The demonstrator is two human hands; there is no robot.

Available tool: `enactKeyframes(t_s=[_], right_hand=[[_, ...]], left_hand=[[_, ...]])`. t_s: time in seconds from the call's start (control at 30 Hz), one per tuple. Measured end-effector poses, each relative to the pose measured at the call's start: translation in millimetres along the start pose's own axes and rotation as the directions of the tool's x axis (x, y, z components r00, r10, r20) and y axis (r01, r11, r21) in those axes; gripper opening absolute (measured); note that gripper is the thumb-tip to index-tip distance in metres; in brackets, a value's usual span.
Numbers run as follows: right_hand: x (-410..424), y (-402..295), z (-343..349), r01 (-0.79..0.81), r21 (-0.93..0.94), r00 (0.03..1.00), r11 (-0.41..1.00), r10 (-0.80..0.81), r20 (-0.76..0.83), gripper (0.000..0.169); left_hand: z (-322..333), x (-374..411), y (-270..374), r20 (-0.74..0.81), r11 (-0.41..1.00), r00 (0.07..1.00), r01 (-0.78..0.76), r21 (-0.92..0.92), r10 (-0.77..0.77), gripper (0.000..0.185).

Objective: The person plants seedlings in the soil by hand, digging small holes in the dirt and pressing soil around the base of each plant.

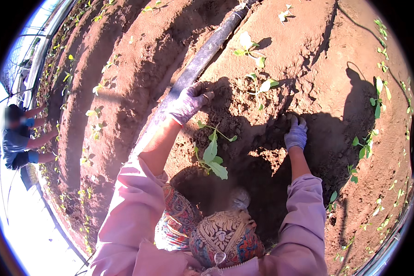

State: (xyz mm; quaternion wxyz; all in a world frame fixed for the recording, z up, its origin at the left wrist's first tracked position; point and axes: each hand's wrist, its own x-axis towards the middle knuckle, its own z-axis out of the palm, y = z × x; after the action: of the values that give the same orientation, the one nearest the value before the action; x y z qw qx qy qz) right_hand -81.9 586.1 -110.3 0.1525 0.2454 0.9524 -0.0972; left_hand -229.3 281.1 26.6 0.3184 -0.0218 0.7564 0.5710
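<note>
My left hand (pixel 191 102), in a soiled purple glove, hovers at or rests on the soil beside a long dark pipe or hose (pixel 207 51); its thumb and fingertips are close together, and whether they hold anything is unclear. My right hand (pixel 296 132), gloved alike, has its fingertips against shaded, broken soil (pixel 276 127). Between and below the hands grows a leafy seedling (pixel 211 151). Another seedling (pixel 262 86) stands in loosened, crumbly soil above them, and a further one (pixel 250 51) lies farther up the bed.
Raised soil ridges with rows of seedlings (pixel 96 88) run along the left. More seedlings (pixel 367 146) line the bed at right. A person in dark clothes (pixel 15 141) bends over plants at the far left, near a pale framed structure (pixel 38 65). My knees in patterned cloth (pixel 224 238) are close below.
</note>
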Motion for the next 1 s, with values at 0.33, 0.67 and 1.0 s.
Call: enactKeyframes(t_s=[0.33,0.67,1.0], right_hand=[[-82.6,-7.9,-9.0,0.252,0.005,0.905,0.968,-0.237,0.353,0.077],[-129.3,-18.0,30.4,0.332,-0.087,0.811,0.939,-0.237,0.534,0.058],[-133.2,18.0,74.9,0.543,-0.014,0.722,0.840,-0.458,0.519,0.056]], left_hand=[[-37.3,-14.9,-25.8,-0.036,0.998,0.999,0.002,-0.068,-0.005,0.040],[-31.8,-20.9,-17.3,0.005,0.997,0.998,0.062,0.050,-0.062,0.043],[-8.9,0.0,11.7,0.050,0.993,0.998,0.038,0.108,-0.044,0.043]])
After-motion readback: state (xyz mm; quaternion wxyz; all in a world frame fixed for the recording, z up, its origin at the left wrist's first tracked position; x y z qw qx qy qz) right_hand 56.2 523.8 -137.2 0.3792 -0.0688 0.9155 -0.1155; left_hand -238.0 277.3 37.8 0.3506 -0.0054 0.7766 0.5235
